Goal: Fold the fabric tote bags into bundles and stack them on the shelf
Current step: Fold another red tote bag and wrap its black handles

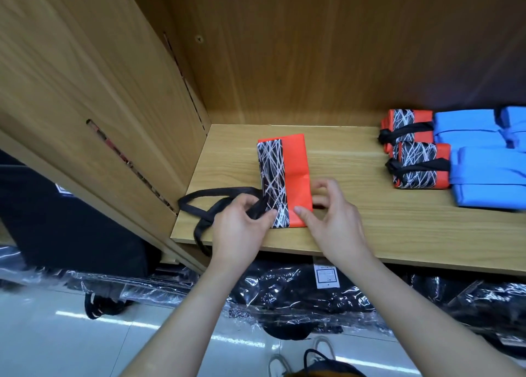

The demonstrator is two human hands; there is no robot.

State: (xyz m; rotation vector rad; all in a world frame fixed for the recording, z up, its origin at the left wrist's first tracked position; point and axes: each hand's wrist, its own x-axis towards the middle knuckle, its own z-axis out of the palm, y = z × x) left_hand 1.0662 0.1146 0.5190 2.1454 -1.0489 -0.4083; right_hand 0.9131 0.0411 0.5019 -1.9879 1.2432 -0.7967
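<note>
- Found on the light wooden shelf (370,234), near its front edge and left of centre: one flat-folded orange fabric tote bag (296,171), laid lengthwise front to back, with a black band of white scribble lines along its left side.
- Trailing left from the bag's near corner: two long black fabric handles (216,194), looped loose on the shelf, one drooping over the front edge.
- At the left hand (242,223): fingers curled round the handles where these meet the bag, thumb pressed on the near corner of the patterned band.
- At the right hand (333,217): thumb down on the orange near edge, fingers arched and curled at the right edge, pinching the near right corner.
- Well apart, at the right of the shelf: two orange patterned bundles (418,166), each tied across with black straps, one behind the other.
- Touching these on their right: blue fabric bundles (489,177) bound with blue straps.
- Below the shelf: dark goods in clear plastic wrap (299,297) on a pale glossy floor (57,334).
</note>
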